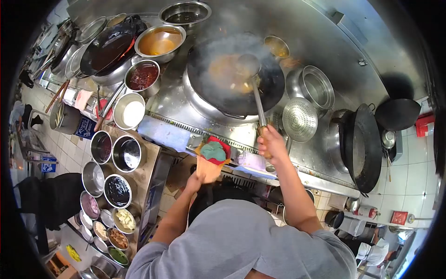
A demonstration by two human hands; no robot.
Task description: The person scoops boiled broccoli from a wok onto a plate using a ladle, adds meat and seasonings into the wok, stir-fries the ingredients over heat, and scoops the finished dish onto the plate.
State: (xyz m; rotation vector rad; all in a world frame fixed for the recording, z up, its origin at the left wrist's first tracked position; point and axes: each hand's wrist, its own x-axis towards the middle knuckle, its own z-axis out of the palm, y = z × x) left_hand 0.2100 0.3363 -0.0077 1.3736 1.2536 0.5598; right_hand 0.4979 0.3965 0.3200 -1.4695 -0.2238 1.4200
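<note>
My right hand (273,145) is closed around the handle of a ladle (259,102), whose round bowl is in a large black wok (269,93). Steam rises from the wok and blurs the brownish food (227,72) inside it. Close to my body at the stove's front edge, my left hand (195,180) grips a folded cloth (211,162) in orange, red and green. The cloth lies by the stove edge, apart from the wok. A perforated strainer (300,120) rests just right of the ladle handle.
At left stand metal pots of sauces, including red chili oil (143,76), a white-filled pot (134,114) and dark sauce (117,190). Bowls of cut ingredients (124,221) sit lower left. A basin of orange liquid (160,42) is behind. Another wok (364,149) leans at right.
</note>
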